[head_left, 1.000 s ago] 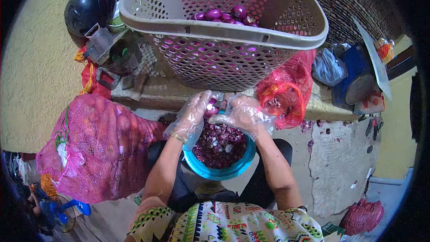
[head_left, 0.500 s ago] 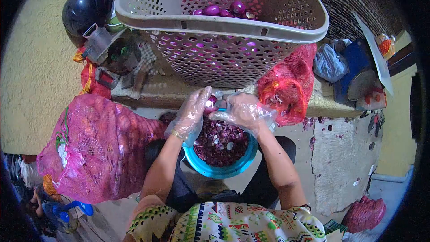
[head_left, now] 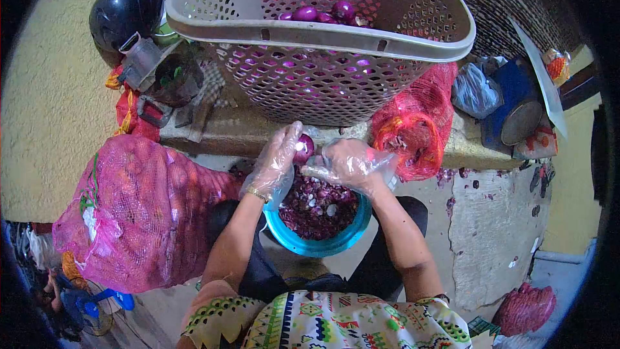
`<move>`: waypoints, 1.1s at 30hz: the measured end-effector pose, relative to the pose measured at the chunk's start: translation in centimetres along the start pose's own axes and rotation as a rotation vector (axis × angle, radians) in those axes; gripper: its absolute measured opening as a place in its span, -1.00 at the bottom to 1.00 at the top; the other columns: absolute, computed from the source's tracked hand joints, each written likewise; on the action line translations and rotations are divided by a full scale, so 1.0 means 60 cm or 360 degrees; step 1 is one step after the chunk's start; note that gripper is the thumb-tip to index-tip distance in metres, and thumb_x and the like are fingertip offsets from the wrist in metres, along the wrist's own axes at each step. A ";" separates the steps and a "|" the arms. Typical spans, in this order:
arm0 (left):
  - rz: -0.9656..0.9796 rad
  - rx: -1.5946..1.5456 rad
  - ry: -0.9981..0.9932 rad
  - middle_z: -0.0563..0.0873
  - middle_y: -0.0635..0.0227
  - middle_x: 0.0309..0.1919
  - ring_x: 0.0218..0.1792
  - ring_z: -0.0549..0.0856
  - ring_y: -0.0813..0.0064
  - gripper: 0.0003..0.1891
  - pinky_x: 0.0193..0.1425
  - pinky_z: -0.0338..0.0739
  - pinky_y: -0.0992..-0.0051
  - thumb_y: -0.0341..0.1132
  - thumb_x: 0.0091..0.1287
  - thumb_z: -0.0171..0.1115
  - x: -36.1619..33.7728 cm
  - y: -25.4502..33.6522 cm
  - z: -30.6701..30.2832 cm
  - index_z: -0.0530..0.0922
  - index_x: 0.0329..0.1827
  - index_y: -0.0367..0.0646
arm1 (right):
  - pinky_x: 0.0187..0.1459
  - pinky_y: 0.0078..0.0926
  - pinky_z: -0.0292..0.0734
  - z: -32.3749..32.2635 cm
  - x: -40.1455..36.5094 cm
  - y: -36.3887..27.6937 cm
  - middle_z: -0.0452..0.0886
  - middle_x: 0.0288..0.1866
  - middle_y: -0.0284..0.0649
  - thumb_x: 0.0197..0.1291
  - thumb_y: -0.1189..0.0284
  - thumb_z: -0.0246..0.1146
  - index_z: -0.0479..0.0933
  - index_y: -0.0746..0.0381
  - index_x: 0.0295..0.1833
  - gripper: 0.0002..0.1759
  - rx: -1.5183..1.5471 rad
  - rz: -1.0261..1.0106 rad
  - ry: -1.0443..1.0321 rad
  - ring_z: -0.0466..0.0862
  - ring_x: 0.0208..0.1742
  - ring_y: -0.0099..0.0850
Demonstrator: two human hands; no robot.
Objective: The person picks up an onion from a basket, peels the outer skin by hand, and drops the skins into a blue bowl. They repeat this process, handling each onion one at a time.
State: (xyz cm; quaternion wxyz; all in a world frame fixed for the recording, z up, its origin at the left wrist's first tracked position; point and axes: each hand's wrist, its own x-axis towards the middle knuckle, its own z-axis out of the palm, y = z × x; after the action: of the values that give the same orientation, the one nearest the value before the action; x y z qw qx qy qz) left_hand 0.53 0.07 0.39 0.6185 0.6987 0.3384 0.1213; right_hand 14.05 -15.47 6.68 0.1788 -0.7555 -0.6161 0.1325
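Observation:
My left hand (head_left: 276, 158), in a clear plastic glove, is closed around a red onion (head_left: 304, 149) with a pale cut spot on it. Just to the right, my right hand (head_left: 349, 163), gloved the same way, has its fingers curled. Whatever it grips is hidden by the fingers and the plastic. Both hands are over the far side of a turquoise basin (head_left: 315, 249). Dark purple onion skins (head_left: 316, 210) with a few whitish bits fill the basin, which sits between my knees.
A large perforated plastic basket (head_left: 320, 33) holding red onions (head_left: 305, 14) stands on a ledge ahead. On the left bulges a full pink mesh sack (head_left: 145, 213). A red mesh bag (head_left: 413, 132) lies right of the basket. A black helmet (head_left: 119, 19) is at the upper left.
The onion in my left hand has turned, showing more of its purple side. My right hand has drawn slightly away from it, leaving a gap.

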 end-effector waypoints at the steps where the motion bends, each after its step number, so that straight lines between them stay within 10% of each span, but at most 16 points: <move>1: -0.0008 -0.0083 0.0004 0.76 -0.02 -0.06 -0.04 0.71 0.14 -0.34 0.18 0.50 0.24 0.21 0.58 -0.03 0.003 -0.007 0.000 0.66 0.10 -0.32 | -0.29 -0.02 0.61 -0.003 -0.001 -0.001 0.66 -0.53 0.03 0.12 -0.31 0.35 0.69 0.23 -0.44 -0.28 0.0027 -0.0014 -0.0003 0.72 -0.43 0.04; 9: -0.0171 -0.0077 -0.0052 0.74 -0.12 -0.03 0.02 0.70 0.05 -0.17 0.22 0.47 0.17 0.38 0.49 -0.06 0.004 -0.004 -0.004 0.64 0.10 -0.38 | -0.26 -0.08 0.62 -0.015 -0.002 -0.014 0.71 -0.46 -0.05 -0.03 -0.32 0.45 0.72 0.17 -0.26 -0.30 0.0234 0.0202 0.0309 0.76 -0.35 -0.03; 11: -0.0146 -0.0014 0.0018 0.78 0.34 -0.17 -0.18 0.69 0.56 -0.36 0.03 0.56 0.47 0.26 0.56 0.02 0.014 -0.025 -0.003 0.72 0.06 -0.21 | -0.24 -0.08 0.61 -0.011 0.000 -0.013 0.70 -0.46 -0.03 -0.02 -0.27 0.48 0.70 0.22 -0.21 -0.30 0.0242 0.0177 0.0291 0.76 -0.32 -0.03; 15: -0.0209 -0.0256 0.0004 0.78 0.35 -0.16 -0.16 0.69 0.56 -0.36 0.03 0.56 0.46 0.25 0.56 0.03 0.006 -0.017 0.001 0.73 0.05 -0.21 | -0.26 -0.06 0.59 -0.005 0.002 -0.008 0.69 -0.46 -0.03 0.03 -0.25 0.46 0.69 0.22 -0.30 -0.34 0.0259 0.0132 0.0230 0.74 -0.34 0.01; 20: -0.0133 -0.0083 -0.0062 0.73 -0.17 0.05 0.14 0.68 -0.06 -0.08 0.30 0.43 0.15 0.47 0.43 -0.07 0.013 -0.035 -0.002 0.62 0.16 -0.39 | -0.27 -0.03 0.56 0.004 0.002 -0.002 0.68 -0.47 0.01 0.13 -0.23 0.41 0.67 0.22 -0.41 -0.36 0.0353 0.0141 0.0191 0.71 -0.36 0.05; 33: -0.0318 -0.0124 0.0085 0.71 -0.09 0.07 0.10 0.68 0.06 -0.13 0.32 0.43 0.19 0.44 0.46 -0.08 0.004 -0.012 -0.003 0.61 0.16 -0.36 | -0.30 -0.01 0.61 0.021 0.002 -0.004 0.67 -0.52 0.03 0.20 -0.34 0.23 0.72 0.20 -0.44 -0.25 0.0022 -0.0057 -0.0019 0.73 -0.42 0.01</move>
State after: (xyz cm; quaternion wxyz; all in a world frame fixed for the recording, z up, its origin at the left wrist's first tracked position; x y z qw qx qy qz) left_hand 0.37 0.39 -0.30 0.6448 0.6336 0.4177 0.0907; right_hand 13.34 -15.19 5.66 0.1829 -0.7423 -0.6298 0.1380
